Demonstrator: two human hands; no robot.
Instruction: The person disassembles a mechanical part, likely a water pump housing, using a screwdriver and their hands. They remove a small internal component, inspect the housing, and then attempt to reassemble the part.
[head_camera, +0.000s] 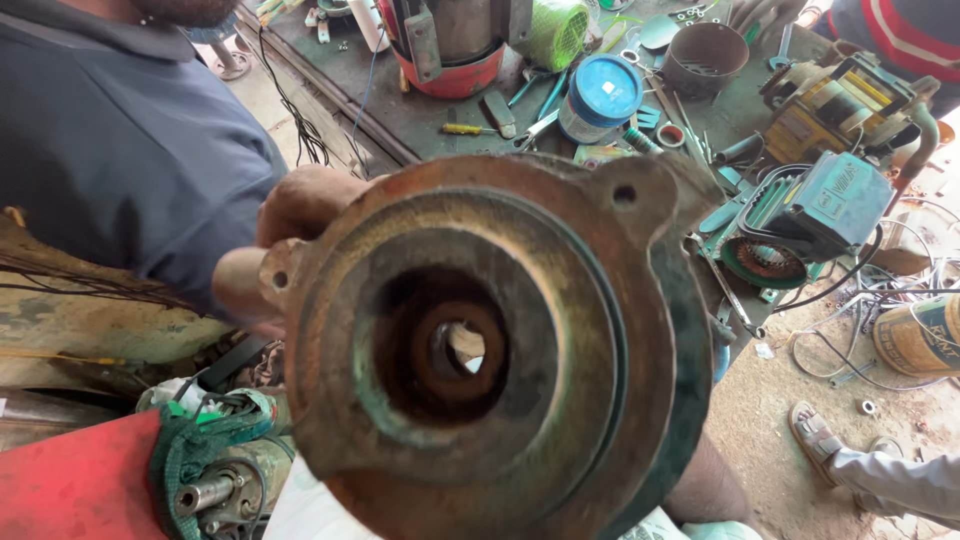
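My left hand (285, 240) has its fingers wrapped around the far left edge of a big rusty round metal cover (490, 350), held up near me.

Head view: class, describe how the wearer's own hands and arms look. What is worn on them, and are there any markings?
Only a few fingers of the left hand show, past the edge of the rusty round cover. They are bare: no glove, ring or tape can be seen. No wrist, sleeve or watch is visible. The right hand is out of view.
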